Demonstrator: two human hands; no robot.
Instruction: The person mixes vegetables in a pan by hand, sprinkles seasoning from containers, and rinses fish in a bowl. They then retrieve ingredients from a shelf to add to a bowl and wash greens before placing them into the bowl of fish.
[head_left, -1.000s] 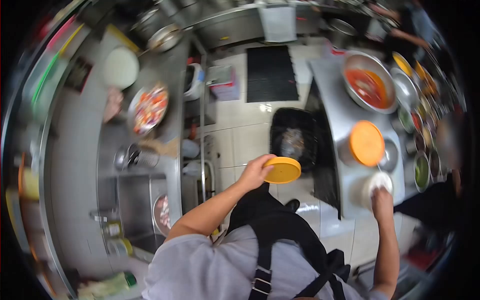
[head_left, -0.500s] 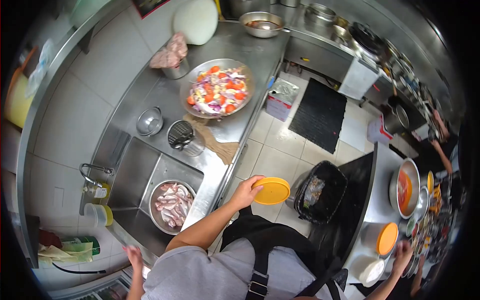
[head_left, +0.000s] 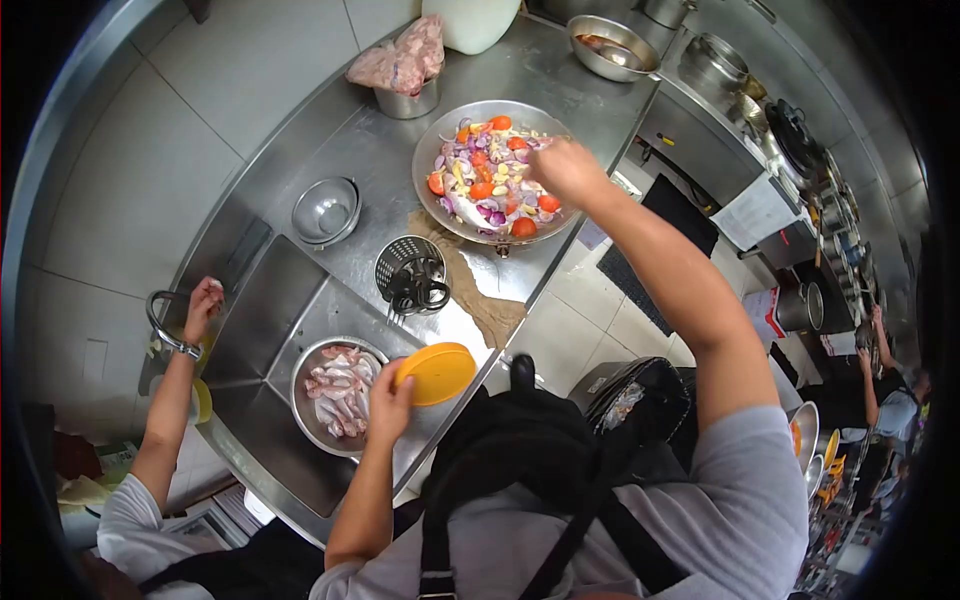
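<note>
My left hand (head_left: 388, 402) grips a round yellow lid (head_left: 436, 374) by its edge, beside the bowl of raw meat pieces (head_left: 341, 393) in the sink. Over the right side of a wide metal bowl of tomatoes, onion and garlic (head_left: 482, 172) hangs my right hand (head_left: 566, 172). Its fingers are closed and point down at the food; what they hold, if anything, is too small to name.
A co-worker's hand (head_left: 205, 300) is near the faucet (head_left: 165, 318). On the counter stand a strainer (head_left: 327, 211), a perforated utensil holder (head_left: 410, 275), a brown cloth (head_left: 482, 300) and bagged meat (head_left: 402, 58) on a metal pot. A lined bin (head_left: 640, 400) is on the floor.
My right hand has come from the right-hand counter to the vegetable bowl. My left hand has carried the lid over the sink's edge. The view has turned left, and the co-worker has reached the faucet.
</note>
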